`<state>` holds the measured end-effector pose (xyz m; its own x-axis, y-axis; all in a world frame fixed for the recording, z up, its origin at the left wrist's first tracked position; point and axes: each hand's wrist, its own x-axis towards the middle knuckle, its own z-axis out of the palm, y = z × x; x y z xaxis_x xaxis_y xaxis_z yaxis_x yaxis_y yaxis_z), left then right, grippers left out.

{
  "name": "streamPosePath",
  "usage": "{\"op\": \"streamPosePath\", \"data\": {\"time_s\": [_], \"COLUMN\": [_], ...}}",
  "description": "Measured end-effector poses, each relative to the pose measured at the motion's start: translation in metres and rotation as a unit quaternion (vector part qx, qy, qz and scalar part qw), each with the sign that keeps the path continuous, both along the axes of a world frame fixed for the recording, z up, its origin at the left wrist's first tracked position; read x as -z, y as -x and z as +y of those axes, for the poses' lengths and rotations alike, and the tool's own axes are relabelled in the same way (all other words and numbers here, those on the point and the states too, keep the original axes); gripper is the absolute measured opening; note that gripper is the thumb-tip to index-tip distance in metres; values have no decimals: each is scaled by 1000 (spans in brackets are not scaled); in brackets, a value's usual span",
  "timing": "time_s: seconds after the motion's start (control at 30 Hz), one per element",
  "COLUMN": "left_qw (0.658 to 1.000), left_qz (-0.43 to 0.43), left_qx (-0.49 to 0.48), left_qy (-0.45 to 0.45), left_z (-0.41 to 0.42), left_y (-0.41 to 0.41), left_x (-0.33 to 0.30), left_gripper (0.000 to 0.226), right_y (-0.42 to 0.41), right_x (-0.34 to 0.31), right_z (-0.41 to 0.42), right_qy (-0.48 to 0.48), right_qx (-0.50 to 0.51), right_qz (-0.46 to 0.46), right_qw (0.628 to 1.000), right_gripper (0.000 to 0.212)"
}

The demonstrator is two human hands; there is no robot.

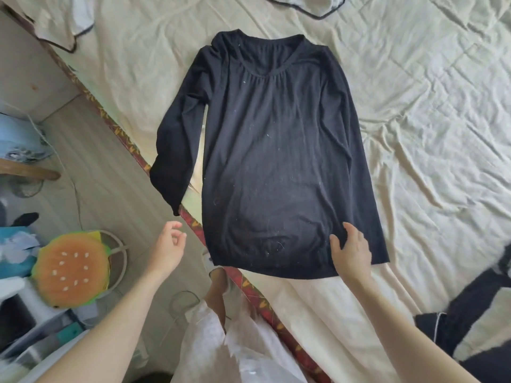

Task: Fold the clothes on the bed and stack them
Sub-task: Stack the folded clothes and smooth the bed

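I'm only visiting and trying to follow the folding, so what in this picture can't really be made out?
All in the head view:
- White garment with black trim: cut off by the top edge, so its type is unclear.
- Black and white clothing: cut off by the right edge, shape unreadable.
- Black long-sleeved top: its back is hidden against the bed sheet.
- Right hand: palm faces down on the hem, hidden.
- Left hand: slightly blurred, fingers loosely curled, holding nothing.

Your black-and-white garment (475,322) at 4 o'clock is cropped by frame edge; white black-trimmed cloth (304,4) at 12 too, type unreadable
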<state>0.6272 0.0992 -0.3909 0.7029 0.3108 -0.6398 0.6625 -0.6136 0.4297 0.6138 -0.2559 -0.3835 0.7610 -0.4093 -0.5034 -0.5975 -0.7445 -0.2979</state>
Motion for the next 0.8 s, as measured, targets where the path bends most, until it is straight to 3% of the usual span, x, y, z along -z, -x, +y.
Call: {"op": "streamPosePath", "data": {"time_s": [0.17, 0.3, 0.6, 0.8], "left_qw": [999, 997, 993, 995], "left_qz": [-42, -67, -64, -60], "left_qx": [22, 33, 100, 44], "left_qy": [1, 13, 12, 60], "left_z": [15, 33, 93, 111], "left_y": [-28, -61, -186, -261], "left_x": [-16, -17, 28, 67], "left_gripper": [34, 35, 37, 40], "right_y": [-41, -78, -142, -187], "right_x": [-18, -18, 21, 50], "right_z": [54, 99, 195, 256], "right_qy": [-22, -33, -41, -28], "right_qx": [-149, -217, -233, -225], "right_qz": [-69, -68, -27, -7], "right_qw": [986, 973, 971, 974], "right_gripper": [49, 52, 55, 56]}}
